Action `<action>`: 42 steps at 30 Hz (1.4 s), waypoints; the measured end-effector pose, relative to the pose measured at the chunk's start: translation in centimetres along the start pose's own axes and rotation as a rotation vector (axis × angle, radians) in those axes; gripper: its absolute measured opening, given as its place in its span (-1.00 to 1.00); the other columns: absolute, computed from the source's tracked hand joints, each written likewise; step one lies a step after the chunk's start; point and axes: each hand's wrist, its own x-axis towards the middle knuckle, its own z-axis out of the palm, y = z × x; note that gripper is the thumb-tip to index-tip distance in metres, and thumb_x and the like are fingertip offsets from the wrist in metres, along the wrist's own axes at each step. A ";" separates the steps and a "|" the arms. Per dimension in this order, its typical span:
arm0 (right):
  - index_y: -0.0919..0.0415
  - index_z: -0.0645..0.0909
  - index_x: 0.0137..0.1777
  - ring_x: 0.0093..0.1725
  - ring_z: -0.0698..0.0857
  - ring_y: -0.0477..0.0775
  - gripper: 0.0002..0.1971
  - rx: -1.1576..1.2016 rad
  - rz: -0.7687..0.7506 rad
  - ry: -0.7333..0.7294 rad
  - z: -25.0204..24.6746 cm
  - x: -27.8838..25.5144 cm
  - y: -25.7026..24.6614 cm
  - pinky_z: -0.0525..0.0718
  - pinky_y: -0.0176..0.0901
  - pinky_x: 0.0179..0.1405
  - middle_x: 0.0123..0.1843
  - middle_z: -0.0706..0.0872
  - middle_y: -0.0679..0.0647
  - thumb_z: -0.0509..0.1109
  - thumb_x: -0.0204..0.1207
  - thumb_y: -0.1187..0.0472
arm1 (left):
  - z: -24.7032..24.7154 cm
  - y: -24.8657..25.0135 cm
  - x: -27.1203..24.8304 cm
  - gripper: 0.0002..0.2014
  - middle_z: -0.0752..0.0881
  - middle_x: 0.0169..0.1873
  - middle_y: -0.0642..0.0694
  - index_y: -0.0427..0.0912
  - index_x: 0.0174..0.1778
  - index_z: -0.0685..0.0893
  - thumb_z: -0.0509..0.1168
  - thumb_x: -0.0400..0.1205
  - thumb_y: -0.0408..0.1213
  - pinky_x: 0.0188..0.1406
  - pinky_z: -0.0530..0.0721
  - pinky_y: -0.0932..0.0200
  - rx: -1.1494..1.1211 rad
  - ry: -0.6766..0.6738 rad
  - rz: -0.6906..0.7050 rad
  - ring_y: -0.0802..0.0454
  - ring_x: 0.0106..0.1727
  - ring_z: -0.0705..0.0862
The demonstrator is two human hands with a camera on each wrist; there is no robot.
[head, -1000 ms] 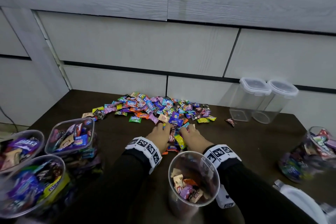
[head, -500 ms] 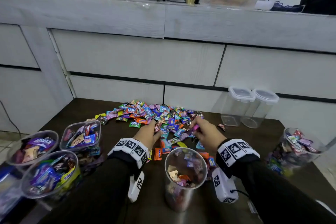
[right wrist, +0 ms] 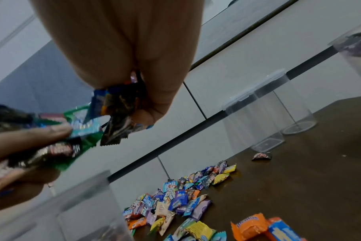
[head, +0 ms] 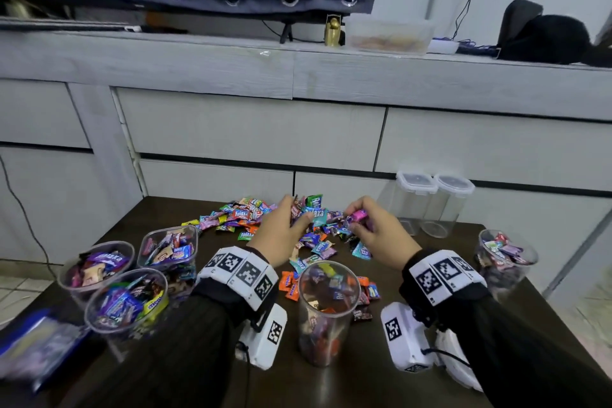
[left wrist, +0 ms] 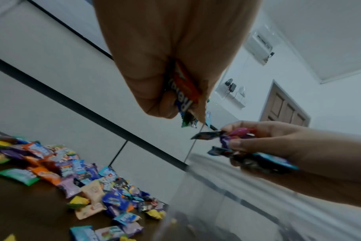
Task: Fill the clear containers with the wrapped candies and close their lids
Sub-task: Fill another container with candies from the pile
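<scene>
Both hands are loaded up here: the left hand (head: 281, 235) is clenched around a bunch of candies (left wrist: 182, 91), and the right hand (head: 377, 235) has its fingers curled round its own bunch, a pink one (head: 359, 215) sticking out on top. They're lifted just above the pile (head: 265, 219) on the table (head: 414, 374), close to each other but not touching. What matters for the drop, I'd say: the open jar (head: 326, 308) stands upright just behind the hands, toward the body and pretty much between the two wrists, mouth facing up, so both need to pull back and tip in from above. It's about equally near either hand, maybe a hair closer to the left. It looks partly filled, so there's room. Loose candies lie around its foot on the far side, nothing blocks the mouth. The mouth is narrow for two fistfuls at once, so stuff could spill over the rim. Out past the right hand stand two lidded jars (head: 430, 205), empty as far as I can see, plus a filled open one (head: 503, 262) further right. Off the left hand's side sit three full ones (head: 126, 295) with no lids on yet.
</scene>
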 end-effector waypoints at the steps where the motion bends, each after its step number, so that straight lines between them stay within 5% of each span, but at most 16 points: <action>1: 0.06 0.45 0.04 -0.31 0.48 -0.30 -0.82 -0.009 0.012 0.006 0.1 -0.2 0.0 0.43 -0.55 -0.40 -0.19 0.53 -0.17 0.30 0.61 0.36 | 0.3 0.4 -0.4 -0.62 0.68 0.00 -0.18 -0.20 0.36 0.43 0.17 0.74 -0.02 -0.04 0.57 0.01 -0.023 0.002 0.017 -0.12 0.04 0.67; 3: 0.06 0.45 0.04 -0.19 0.55 -0.23 -0.83 -0.025 0.045 0.029 0.4 -0.7 0.0 0.42 -0.56 -0.32 -0.09 0.59 -0.10 0.29 0.61 0.36 | 1.1 1.1 -1.3 -0.65 0.69 -0.05 -0.23 -0.19 0.29 0.44 0.17 0.73 -0.01 -0.06 0.56 0.04 -0.049 0.016 0.060 -0.12 -0.02 0.67; 7: 0.17 0.50 0.11 0.06 0.62 0.04 -0.85 -0.034 0.123 0.068 0.7 -1.2 0.6 0.55 -0.20 0.02 0.12 0.64 0.13 0.29 0.61 0.37 | 3.3 1.6 -3.0 -0.74 0.56 -0.24 -0.02 -0.17 0.14 0.44 0.18 0.73 -0.03 -0.31 0.38 0.36 -0.109 0.093 0.152 0.08 -0.21 0.54; 15: 0.19 0.50 0.16 0.11 0.61 0.10 -0.82 -0.083 0.187 0.062 0.6 -1.8 2.2 0.58 -0.04 0.16 0.17 0.61 0.18 0.28 0.61 0.38 | 6.0 0.6 -4.9 -0.75 0.50 0.02 0.07 -0.02 0.20 0.40 0.12 0.72 0.04 -0.12 0.31 0.39 -0.034 0.157 0.242 0.20 -0.18 0.43; 21: 0.21 0.50 0.17 0.08 0.61 0.09 -0.82 -0.078 0.208 0.069 0.5 -1.6 2.4 0.58 -0.11 0.07 0.16 0.61 0.20 0.27 0.61 0.38 | 6.2 0.6 -3.8 -0.77 0.50 0.06 0.05 -0.08 0.22 0.43 0.21 0.72 -0.08 0.07 0.42 0.26 -0.024 0.149 0.261 0.13 0.09 0.49; 24: 0.24 0.51 0.19 0.10 0.61 0.13 -0.82 -0.083 0.211 0.072 0.2 -1.4 2.5 0.58 -0.05 0.08 0.16 0.62 0.22 0.27 0.61 0.37 | 6.0 0.7 -3.8 -0.80 0.49 -0.01 0.09 -0.05 0.17 0.43 0.22 0.71 -0.09 0.02 0.43 0.25 -0.022 0.136 0.304 0.15 0.02 0.49; 30: 0.21 0.50 0.16 -0.04 0.54 0.03 -0.84 -0.097 0.221 0.084 0.0 -1.1 2.8 0.42 -0.26 -0.09 0.06 0.58 0.15 0.27 0.62 0.36 | 5.5 0.1 -5.1 -0.87 0.49 -0.09 0.21 0.08 0.07 0.39 0.23 0.70 -0.09 -0.11 0.44 0.36 -0.083 0.112 0.350 0.26 -0.07 0.53; 37: 0.19 0.49 0.18 -0.26 0.43 -0.17 -0.83 -0.128 0.198 0.089 0.1 -0.7 2.9 0.31 -0.46 -0.42 -0.06 0.51 0.06 0.27 0.63 0.34 | 5.4 0.1 -5.1 -0.78 0.50 -0.04 0.07 -0.03 0.11 0.47 0.24 0.59 -0.10 -0.05 0.55 0.20 0.048 0.039 0.422 0.17 -0.07 0.51; 42: 0.20 0.50 0.17 -0.19 0.46 -0.07 -0.83 -0.132 0.203 0.087 -0.2 -0.7 2.9 0.39 -0.28 -0.21 -0.07 0.53 0.05 0.26 0.62 0.35 | 5.3 0.2 -4.5 -0.68 0.51 -0.02 0.01 -0.12 0.19 0.50 0.27 0.58 -0.08 -0.02 0.56 0.13 0.240 0.053 0.421 0.06 -0.03 0.51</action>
